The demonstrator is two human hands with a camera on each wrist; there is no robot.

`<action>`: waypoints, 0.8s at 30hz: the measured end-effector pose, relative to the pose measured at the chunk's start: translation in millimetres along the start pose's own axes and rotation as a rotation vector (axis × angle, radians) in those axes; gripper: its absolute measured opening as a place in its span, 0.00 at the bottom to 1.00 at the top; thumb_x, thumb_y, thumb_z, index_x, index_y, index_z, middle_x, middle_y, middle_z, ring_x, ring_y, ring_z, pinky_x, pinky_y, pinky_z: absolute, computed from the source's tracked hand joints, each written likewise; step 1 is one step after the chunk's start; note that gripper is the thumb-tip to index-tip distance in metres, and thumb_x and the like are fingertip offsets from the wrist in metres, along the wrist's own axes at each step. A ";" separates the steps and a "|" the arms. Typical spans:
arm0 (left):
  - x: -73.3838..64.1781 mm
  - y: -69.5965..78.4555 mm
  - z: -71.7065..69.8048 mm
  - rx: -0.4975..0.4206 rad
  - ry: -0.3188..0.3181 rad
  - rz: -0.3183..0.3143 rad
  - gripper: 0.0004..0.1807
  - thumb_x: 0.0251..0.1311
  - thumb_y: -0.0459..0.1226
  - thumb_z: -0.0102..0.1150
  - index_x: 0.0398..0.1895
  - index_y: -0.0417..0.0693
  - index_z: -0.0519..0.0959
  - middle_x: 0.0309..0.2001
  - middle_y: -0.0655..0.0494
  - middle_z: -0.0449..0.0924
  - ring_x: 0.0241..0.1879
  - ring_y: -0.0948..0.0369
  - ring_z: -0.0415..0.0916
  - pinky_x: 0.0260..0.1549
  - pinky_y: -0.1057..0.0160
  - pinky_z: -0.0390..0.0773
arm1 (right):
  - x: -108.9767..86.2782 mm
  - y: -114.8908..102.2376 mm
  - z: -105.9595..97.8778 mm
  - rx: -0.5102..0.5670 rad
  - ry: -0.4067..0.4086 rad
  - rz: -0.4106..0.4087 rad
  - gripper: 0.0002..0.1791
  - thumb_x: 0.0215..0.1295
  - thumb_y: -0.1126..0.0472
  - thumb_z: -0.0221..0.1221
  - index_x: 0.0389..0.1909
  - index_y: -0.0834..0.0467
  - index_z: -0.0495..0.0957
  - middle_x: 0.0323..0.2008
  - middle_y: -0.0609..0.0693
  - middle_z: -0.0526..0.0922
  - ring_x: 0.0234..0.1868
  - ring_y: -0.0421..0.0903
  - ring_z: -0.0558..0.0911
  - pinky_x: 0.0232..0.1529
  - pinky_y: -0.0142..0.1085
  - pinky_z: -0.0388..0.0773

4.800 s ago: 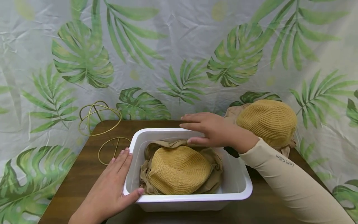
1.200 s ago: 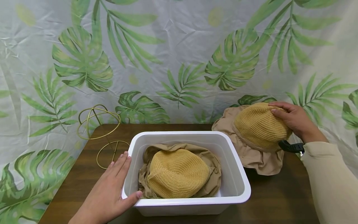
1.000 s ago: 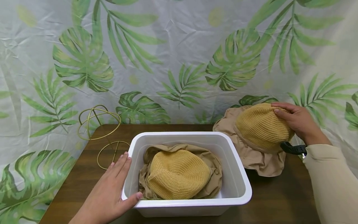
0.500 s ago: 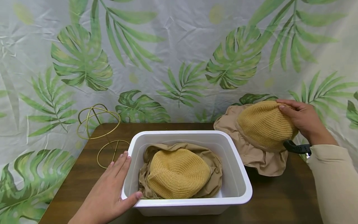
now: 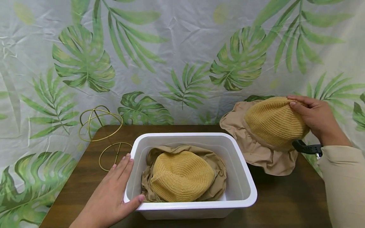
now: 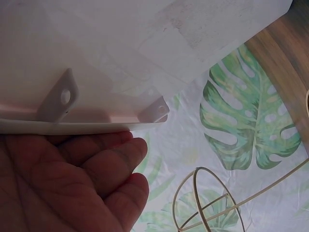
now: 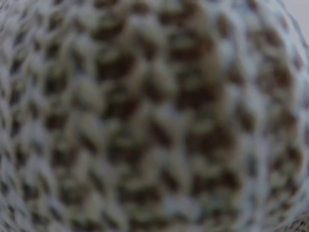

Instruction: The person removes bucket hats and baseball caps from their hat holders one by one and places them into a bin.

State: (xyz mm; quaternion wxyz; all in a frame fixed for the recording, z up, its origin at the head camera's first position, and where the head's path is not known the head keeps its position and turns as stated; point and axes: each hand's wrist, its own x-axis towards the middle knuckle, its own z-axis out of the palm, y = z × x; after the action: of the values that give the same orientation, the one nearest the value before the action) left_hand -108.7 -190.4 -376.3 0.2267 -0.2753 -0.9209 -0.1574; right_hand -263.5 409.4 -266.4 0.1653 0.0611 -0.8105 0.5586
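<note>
R hand (image 5: 317, 117), at far R of the worktop (image 5: 291, 199), pinches the top of a hat w/ a mustard-yellow, rounded, ribbed-knit crown and a wavy tan fabric brim (image 5: 273, 122); thumb and fingers are closed on the knit. We see the hat tilted, brim flaring toward the tub side & front, just beyond the R rim of a white rectangular plastic tub (image 5: 196, 205); we can't tell if any of the brim touches tub or worktop. R wrist cam gives us only blurred knit, v. close up.

L hand (image 5: 109, 193) lies relaxed along the tub's L side, fingers together & nearly straight, thumb over the front L corner, gripping nothing; L wrist cam shows us its fingertips, slightly bent, by the rim's outer edge. Inside the tub we find a 2nd hat, yellow knit crown up and dented, w/ crumpled brown cloth (image 5: 182, 177). Back L stands a gold-coloured thin-wire stand w/ rings & arches (image 5: 92, 141). Behind: a pale grey, wrinkled cloth backdrop w/ green leaf print (image 5: 176, 38). We also note a beige sleeve (image 5: 342, 183) & black strap (image 5: 308, 148), R arm.
</note>
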 end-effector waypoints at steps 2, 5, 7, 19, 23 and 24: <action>0.1 0.3 -0.3 -0.001 -0.003 -0.001 0.52 0.57 0.62 0.61 0.70 0.28 0.62 0.73 0.38 0.59 0.71 0.43 0.58 0.71 0.70 0.34 | -0.3 -1.7 -0.7 -0.007 0.007 0.004 0.21 0.68 0.59 0.62 0.61 0.56 0.80 0.50 0.32 0.81 0.48 0.28 0.78 0.39 0.19 0.76; 0.1 0.7 -0.9 -0.001 -0.009 -0.003 0.52 0.57 0.62 0.60 0.71 0.28 0.62 0.73 0.38 0.59 0.71 0.43 0.58 0.71 0.69 0.34 | -0.6 -4.4 -1.5 -0.036 0.019 0.002 0.20 0.69 0.59 0.62 0.61 0.55 0.80 0.49 0.30 0.81 0.46 0.28 0.79 0.38 0.19 0.75; 0.1 0.8 -1.3 -0.001 -0.014 -0.005 0.52 0.57 0.62 0.61 0.71 0.28 0.62 0.73 0.38 0.58 0.71 0.44 0.57 0.71 0.69 0.34 | -0.8 -6.5 -2.1 -0.049 0.020 0.002 0.20 0.69 0.58 0.61 0.61 0.55 0.80 0.49 0.30 0.81 0.47 0.28 0.78 0.38 0.19 0.75; 0.5 1.6 -2.6 0.001 -0.022 -0.014 0.52 0.57 0.61 0.61 0.71 0.29 0.62 0.73 0.39 0.58 0.72 0.44 0.57 0.71 0.70 0.33 | -0.7 -18.2 -2.3 0.088 0.030 0.018 0.16 0.66 0.61 0.64 0.54 0.56 0.84 0.41 0.33 0.86 0.42 0.31 0.81 0.34 0.20 0.76; 0.3 1.6 -2.5 0.000 -0.020 -0.012 0.52 0.57 0.61 0.61 0.71 0.29 0.62 0.73 0.38 0.58 0.72 0.44 0.57 0.71 0.69 0.34 | -1.0 -20.8 -2.0 0.023 0.042 0.021 0.17 0.67 0.59 0.63 0.56 0.55 0.84 0.40 0.32 0.85 0.42 0.30 0.80 0.34 0.20 0.76; 0.1 1.6 -2.5 0.000 -0.019 -0.011 0.52 0.57 0.61 0.61 0.71 0.28 0.62 0.73 0.38 0.58 0.72 0.44 0.57 0.71 0.69 0.34 | -1.1 -21.7 -1.6 -0.006 0.046 0.024 0.18 0.68 0.58 0.63 0.57 0.55 0.83 0.41 0.31 0.85 0.42 0.30 0.80 0.34 0.20 0.76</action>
State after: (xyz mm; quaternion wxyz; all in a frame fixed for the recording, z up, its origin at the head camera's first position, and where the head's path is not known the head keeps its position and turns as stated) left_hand -107.0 -190.1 -373.8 0.2172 -0.2717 -0.9245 -0.1560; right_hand -255.9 402.9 -247.1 0.1774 0.0379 -0.8089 0.5592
